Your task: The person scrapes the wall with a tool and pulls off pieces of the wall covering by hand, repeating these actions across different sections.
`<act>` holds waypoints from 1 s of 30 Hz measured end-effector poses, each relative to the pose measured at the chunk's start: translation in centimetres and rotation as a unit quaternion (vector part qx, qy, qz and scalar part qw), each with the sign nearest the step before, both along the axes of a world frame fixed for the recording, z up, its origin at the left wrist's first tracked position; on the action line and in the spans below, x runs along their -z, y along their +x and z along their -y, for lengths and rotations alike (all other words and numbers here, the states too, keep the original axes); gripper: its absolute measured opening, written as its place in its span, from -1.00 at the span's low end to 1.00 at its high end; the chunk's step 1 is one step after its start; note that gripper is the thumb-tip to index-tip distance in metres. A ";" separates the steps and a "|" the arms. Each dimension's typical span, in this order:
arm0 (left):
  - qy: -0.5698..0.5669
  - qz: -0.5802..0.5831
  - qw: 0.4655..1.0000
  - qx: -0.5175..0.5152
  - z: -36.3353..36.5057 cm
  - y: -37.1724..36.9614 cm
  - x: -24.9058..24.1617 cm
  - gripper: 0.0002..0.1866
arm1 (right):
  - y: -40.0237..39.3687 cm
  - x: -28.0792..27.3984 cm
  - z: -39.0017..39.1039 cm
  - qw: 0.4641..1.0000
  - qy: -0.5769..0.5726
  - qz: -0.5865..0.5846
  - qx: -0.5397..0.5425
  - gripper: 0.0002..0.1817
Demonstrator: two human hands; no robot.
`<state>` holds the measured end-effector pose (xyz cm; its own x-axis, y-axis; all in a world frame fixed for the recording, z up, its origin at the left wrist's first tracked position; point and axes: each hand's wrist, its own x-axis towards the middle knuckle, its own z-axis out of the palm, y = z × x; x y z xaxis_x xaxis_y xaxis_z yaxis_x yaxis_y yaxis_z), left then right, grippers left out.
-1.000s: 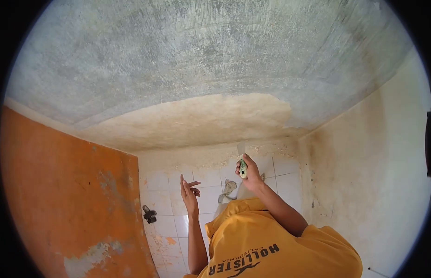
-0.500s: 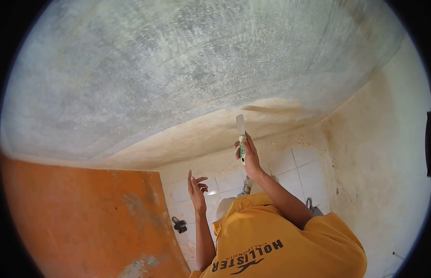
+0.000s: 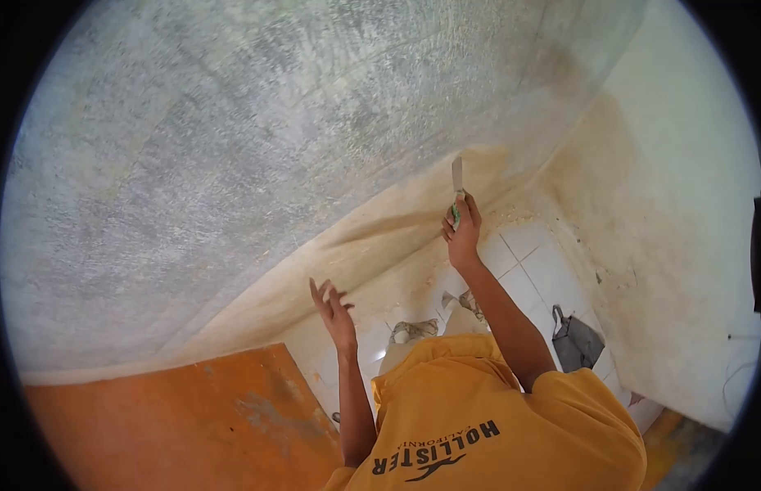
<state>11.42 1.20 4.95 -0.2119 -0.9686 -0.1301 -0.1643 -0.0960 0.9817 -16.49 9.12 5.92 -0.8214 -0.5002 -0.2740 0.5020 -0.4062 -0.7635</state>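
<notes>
My right hand [image 3: 464, 231] is closed around the green handle of a putty knife [image 3: 457, 173], whose flat metal blade points up toward the wall. The blade tip overlaps the border between the grey, scraped-looking wall surface [image 3: 257, 155] and the cream lower strip [image 3: 388, 225]. My left hand [image 3: 335, 315] is raised in front of that cream strip with its fingers apart, holding nothing. A shadow falls across the strip between my two hands.
An orange wall panel [image 3: 176, 417] with worn patches stands at lower left. White floor tiles [image 3: 519, 282] lie below, with crumbs along the wall foot. A grey bag-like item [image 3: 577, 342] rests on the floor at right, near the stained right wall [image 3: 642, 229].
My right hand and the putty knife have moved up and to the right. My left hand has shifted slightly up and left, and the view has turned, showing more of the grey item.
</notes>
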 end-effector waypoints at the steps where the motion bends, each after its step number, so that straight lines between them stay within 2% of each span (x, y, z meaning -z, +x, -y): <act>1: -0.033 0.001 0.999 0.012 0.9 -0.5 -0.6 -0.25 | 1.0 0.3 1.2 1.000 -0.001 0.009 0.027 -0.82; 3: -0.097 -0.002 0.995 0.035 2.5 -1.7 -2.1 -0.15 | 4.4 0.7 4.0 0.996 -0.017 0.063 0.064 -0.80; 5: -0.178 0.035 0.981 0.066 4.0 -1.9 -2.8 -0.11 | 8.8 0.5 6.9 0.993 0.070 0.013 0.094 -0.67; 7: -0.226 0.072 0.967 0.087 4.6 -1.6 -3.4 -0.09 | 12.7 0.2 8.5 0.991 0.083 -0.052 0.094 -0.54; 12: -0.333 0.171 0.923 0.092 5.8 0.3 -3.5 -0.08 | 14.3 -2.9 8.6 0.993 0.061 0.019 0.100 -0.54; 17: -0.348 0.158 0.918 0.109 6.3 1.6 -3.3 -0.09 | 15.0 -2.8 8.5 0.987 0.078 0.059 0.124 -0.62; 21: -0.340 0.137 0.916 0.162 6.8 2.5 -2.6 -0.10 | 12.2 -1.8 8.6 0.991 0.013 0.067 0.115 -0.74; 24: -0.305 0.102 0.930 0.179 6.7 2.9 -2.2 -0.10 | 12.2 -1.6 8.1 0.993 0.003 0.072 0.098 -0.77; 27: -0.328 0.116 0.921 0.175 6.6 2.9 -2.0 -0.09 | 13.7 -2.4 8.4 0.993 0.043 0.055 0.097 -0.77; 30: -0.319 0.110 0.922 0.192 6.8 2.8 -1.6 -0.06 | 11.6 -2.2 9.3 0.987 0.018 0.067 0.142 -0.76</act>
